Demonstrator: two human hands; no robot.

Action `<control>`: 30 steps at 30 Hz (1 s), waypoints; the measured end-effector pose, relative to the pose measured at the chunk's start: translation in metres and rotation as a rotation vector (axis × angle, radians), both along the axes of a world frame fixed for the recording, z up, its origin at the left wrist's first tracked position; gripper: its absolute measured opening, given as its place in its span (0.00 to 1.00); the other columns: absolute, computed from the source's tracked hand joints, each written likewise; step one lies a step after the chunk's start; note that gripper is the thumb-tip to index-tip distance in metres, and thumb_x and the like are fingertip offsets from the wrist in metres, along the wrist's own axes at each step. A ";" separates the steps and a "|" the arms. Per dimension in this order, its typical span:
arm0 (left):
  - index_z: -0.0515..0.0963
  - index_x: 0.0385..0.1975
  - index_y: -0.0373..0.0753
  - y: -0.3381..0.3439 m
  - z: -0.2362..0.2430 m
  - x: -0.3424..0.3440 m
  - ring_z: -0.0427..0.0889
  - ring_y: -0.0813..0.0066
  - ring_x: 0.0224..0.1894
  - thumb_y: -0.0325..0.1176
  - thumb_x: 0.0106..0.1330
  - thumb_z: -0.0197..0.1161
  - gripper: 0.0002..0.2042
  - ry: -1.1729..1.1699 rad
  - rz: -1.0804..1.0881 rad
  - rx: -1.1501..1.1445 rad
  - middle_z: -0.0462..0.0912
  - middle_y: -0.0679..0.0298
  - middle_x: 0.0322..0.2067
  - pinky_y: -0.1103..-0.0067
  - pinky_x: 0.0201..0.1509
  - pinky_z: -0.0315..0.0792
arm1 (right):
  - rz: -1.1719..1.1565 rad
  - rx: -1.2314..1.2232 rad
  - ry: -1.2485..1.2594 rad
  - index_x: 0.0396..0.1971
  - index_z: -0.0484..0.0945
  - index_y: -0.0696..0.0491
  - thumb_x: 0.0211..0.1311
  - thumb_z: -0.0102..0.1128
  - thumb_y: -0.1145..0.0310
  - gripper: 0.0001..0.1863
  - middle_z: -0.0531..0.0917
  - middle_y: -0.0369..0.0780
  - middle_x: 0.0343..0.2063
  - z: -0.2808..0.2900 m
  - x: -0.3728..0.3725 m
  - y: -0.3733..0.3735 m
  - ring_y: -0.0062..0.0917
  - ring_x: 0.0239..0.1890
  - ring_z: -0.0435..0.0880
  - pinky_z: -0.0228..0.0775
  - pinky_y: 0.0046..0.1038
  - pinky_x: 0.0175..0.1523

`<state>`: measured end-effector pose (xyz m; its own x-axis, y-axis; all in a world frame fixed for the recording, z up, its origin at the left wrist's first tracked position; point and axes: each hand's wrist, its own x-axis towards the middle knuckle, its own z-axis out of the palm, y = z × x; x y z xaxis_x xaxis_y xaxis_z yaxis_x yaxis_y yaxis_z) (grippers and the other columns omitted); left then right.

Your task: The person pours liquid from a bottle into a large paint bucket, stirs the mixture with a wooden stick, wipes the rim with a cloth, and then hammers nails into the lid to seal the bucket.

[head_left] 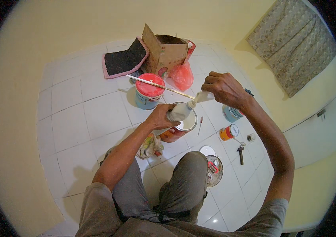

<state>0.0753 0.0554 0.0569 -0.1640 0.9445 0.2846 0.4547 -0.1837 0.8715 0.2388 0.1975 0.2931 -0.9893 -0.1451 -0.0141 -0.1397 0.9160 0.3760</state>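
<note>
"What have you got in your grip?"

"My left hand is wrapped around a whitish, rounded, plastic-looking bottle in the middle of the frame; my right hand, higher and right of centre, pinches a pale, flat-looking piece beside the bottle's neck; whether the two touch, I can't tell"

"Which step would you call that?"

"I judge it to be work at the bottle's neck, over an open, round, red-sided can; the next move seems to call for a steady left grip and a light right one, so that nothing drops into the can"

"And how does the bottle look?"

"Tilted, neck toward the upper right of the frame; pale, smooth, its lower end partly covered by my fingers; a long, thin, white-and-tan stick slants from the upper left toward the neck, crossing in front of a round, pale-blue bucket with a red lid"
</note>
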 end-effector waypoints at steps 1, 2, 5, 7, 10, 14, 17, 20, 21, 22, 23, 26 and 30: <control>0.81 0.53 0.28 0.001 -0.001 0.000 0.88 0.59 0.51 0.38 0.45 0.83 0.34 -0.007 -0.006 0.006 0.87 0.48 0.49 0.67 0.60 0.79 | 0.007 0.006 -0.004 0.32 0.79 0.52 0.49 0.65 0.75 0.09 0.81 0.38 0.31 0.000 0.000 0.000 0.35 0.41 0.82 0.79 0.38 0.41; 0.81 0.53 0.28 0.001 -0.002 -0.001 0.88 0.59 0.51 0.38 0.45 0.83 0.34 -0.014 -0.012 0.012 0.87 0.48 0.49 0.67 0.60 0.79 | 0.015 0.011 -0.008 0.32 0.79 0.52 0.49 0.64 0.75 0.09 0.81 0.38 0.31 0.000 -0.001 0.000 0.35 0.41 0.82 0.79 0.38 0.41; 0.81 0.53 0.29 0.001 -0.004 -0.001 0.88 0.59 0.50 0.38 0.44 0.83 0.34 -0.012 -0.014 0.026 0.87 0.48 0.48 0.67 0.59 0.79 | 0.009 0.035 -0.023 0.33 0.79 0.52 0.49 0.64 0.75 0.09 0.81 0.38 0.31 0.000 -0.001 -0.002 0.34 0.42 0.82 0.79 0.38 0.41; 0.81 0.53 0.29 0.001 -0.004 -0.001 0.88 0.59 0.50 0.38 0.44 0.84 0.34 -0.017 -0.012 0.025 0.87 0.48 0.48 0.68 0.59 0.79 | 0.005 0.034 -0.031 0.33 0.79 0.52 0.49 0.64 0.75 0.09 0.81 0.38 0.31 0.001 -0.002 -0.003 0.34 0.42 0.82 0.79 0.38 0.41; 0.81 0.53 0.29 0.002 -0.008 -0.003 0.88 0.60 0.50 0.38 0.44 0.84 0.35 -0.022 -0.017 0.025 0.87 0.49 0.48 0.68 0.59 0.79 | 0.013 0.024 -0.032 0.33 0.79 0.52 0.49 0.64 0.75 0.09 0.81 0.38 0.30 0.000 -0.002 -0.001 0.34 0.42 0.82 0.79 0.38 0.41; 0.81 0.53 0.29 0.004 -0.014 -0.006 0.88 0.61 0.50 0.39 0.44 0.85 0.35 -0.011 -0.037 0.011 0.88 0.49 0.47 0.68 0.58 0.79 | 0.039 0.036 -0.035 0.33 0.79 0.52 0.50 0.64 0.75 0.08 0.80 0.38 0.30 -0.001 -0.004 -0.002 0.34 0.42 0.82 0.79 0.38 0.42; 0.81 0.53 0.29 0.004 -0.014 -0.005 0.88 0.61 0.49 0.39 0.44 0.85 0.35 -0.029 -0.055 0.038 0.88 0.50 0.47 0.68 0.58 0.79 | 0.064 0.062 -0.054 0.32 0.78 0.53 0.52 0.63 0.74 0.07 0.80 0.39 0.29 0.001 -0.005 -0.003 0.35 0.41 0.83 0.80 0.38 0.41; 0.81 0.52 0.28 0.004 -0.012 -0.005 0.88 0.61 0.49 0.39 0.44 0.85 0.35 -0.001 -0.052 0.040 0.88 0.50 0.47 0.68 0.58 0.79 | 0.080 0.067 -0.057 0.31 0.78 0.54 0.53 0.63 0.74 0.05 0.80 0.40 0.29 0.000 -0.006 -0.004 0.36 0.39 0.83 0.80 0.38 0.40; 0.81 0.52 0.28 0.004 -0.012 -0.005 0.88 0.61 0.49 0.39 0.44 0.85 0.35 -0.001 -0.053 0.040 0.88 0.50 0.47 0.68 0.58 0.79 | 0.080 0.068 -0.057 0.31 0.78 0.54 0.53 0.63 0.74 0.05 0.80 0.40 0.29 0.000 -0.006 -0.005 0.36 0.39 0.83 0.80 0.38 0.40; 0.81 0.52 0.28 0.003 -0.012 -0.005 0.88 0.61 0.49 0.39 0.44 0.85 0.35 -0.004 -0.049 0.031 0.88 0.49 0.47 0.68 0.58 0.79 | 0.080 0.068 -0.060 0.31 0.78 0.54 0.53 0.62 0.74 0.05 0.80 0.40 0.28 0.000 -0.006 -0.007 0.36 0.39 0.83 0.80 0.38 0.39; 0.81 0.52 0.28 0.003 -0.012 -0.005 0.88 0.61 0.49 0.39 0.44 0.85 0.34 -0.008 -0.046 0.022 0.88 0.49 0.47 0.68 0.58 0.79 | 0.081 0.068 -0.062 0.31 0.78 0.54 0.54 0.62 0.74 0.05 0.79 0.41 0.28 0.000 -0.007 -0.008 0.36 0.38 0.84 0.80 0.38 0.39; 0.81 0.52 0.28 0.002 -0.012 -0.006 0.87 0.60 0.49 0.39 0.44 0.85 0.35 -0.014 -0.048 0.022 0.87 0.49 0.47 0.68 0.59 0.79 | 0.110 0.072 -0.050 0.31 0.78 0.54 0.54 0.62 0.73 0.05 0.79 0.41 0.28 -0.004 -0.008 -0.006 0.36 0.39 0.83 0.80 0.38 0.39; 0.81 0.53 0.28 0.002 -0.013 -0.004 0.87 0.60 0.50 0.39 0.43 0.85 0.35 -0.032 -0.044 0.029 0.87 0.49 0.48 0.68 0.59 0.79 | 0.101 0.061 -0.063 0.31 0.78 0.54 0.54 0.62 0.73 0.05 0.79 0.41 0.28 -0.006 -0.007 -0.004 0.35 0.39 0.83 0.80 0.37 0.39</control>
<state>0.0713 0.0578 0.0435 -0.1315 0.9425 0.3072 0.4179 -0.2283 0.8793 0.2316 0.1935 0.2873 -0.9664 -0.2413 -0.0880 -0.2557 0.8717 0.4180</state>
